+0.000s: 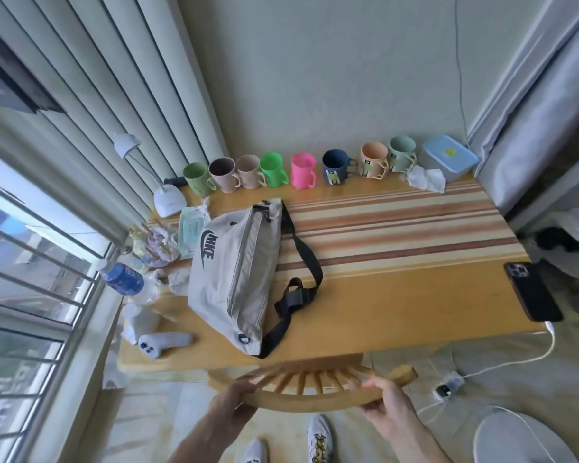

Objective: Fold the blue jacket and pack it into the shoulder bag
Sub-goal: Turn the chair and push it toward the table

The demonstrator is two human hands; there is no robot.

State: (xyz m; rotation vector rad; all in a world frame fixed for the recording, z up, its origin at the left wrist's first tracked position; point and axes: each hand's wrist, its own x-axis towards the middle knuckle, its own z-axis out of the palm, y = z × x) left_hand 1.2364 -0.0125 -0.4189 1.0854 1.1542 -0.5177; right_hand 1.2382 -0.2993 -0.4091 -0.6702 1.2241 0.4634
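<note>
A grey shoulder bag (234, 272) with a black logo and a black strap (301, 262) lies zipped on the left half of the wooden table (398, 295). No blue jacket shows in the head view. Both hands are down at the top rail of a wooden chair (311, 392) tucked under the table's near edge. My left hand (233, 401) grips the rail's left end. My right hand (383, 396) grips the rail near its right end, fingers curled over the wood.
A row of coloured mugs (301, 170) and a blue-lidded box (448, 157) line the far edge. A phone (532, 292) on a charging cable lies at the right edge. A water bottle (124, 280), a lamp (169, 198), a controller (163, 342) and wrappers crowd the left side by the window.
</note>
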